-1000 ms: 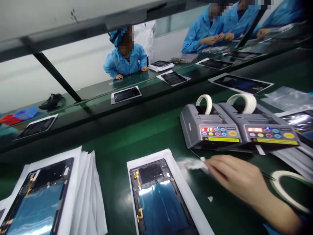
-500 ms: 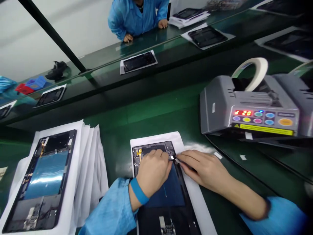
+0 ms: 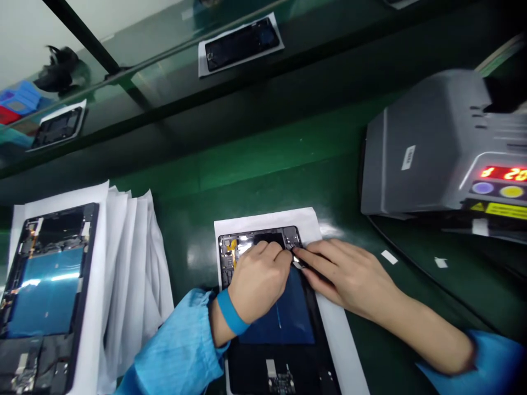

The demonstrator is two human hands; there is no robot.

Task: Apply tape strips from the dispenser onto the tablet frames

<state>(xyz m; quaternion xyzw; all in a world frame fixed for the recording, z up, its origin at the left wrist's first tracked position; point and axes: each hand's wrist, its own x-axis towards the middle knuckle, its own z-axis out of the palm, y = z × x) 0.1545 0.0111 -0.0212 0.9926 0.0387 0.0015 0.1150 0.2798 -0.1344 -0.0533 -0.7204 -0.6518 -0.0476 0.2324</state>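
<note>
An opened tablet chassis (image 3: 284, 329) lies on a white sheet (image 3: 333, 323) in front of me, with a blue film panel in its middle. My left hand (image 3: 259, 285), with a blue wrist strap, rests curled on the chassis's upper part. My right hand (image 3: 349, 277) comes in from the right, its fingertips pinched on a small white piece of tape (image 3: 295, 262) at the chassis's upper right corner, meeting the left fingers there.
A second opened tablet (image 3: 45, 296) lies on a stack of white sheets (image 3: 132, 285) at left. A grey tape dispenser (image 3: 436, 148) with lit display stands at right; small tape bits (image 3: 389, 257) lie on the green mat. More tablets (image 3: 241, 37) sit on the far belt.
My view has dropped lower and closer. A second ago only my right hand was in view near the dispenser; both hands have since met at the chassis's top right corner and stay there.
</note>
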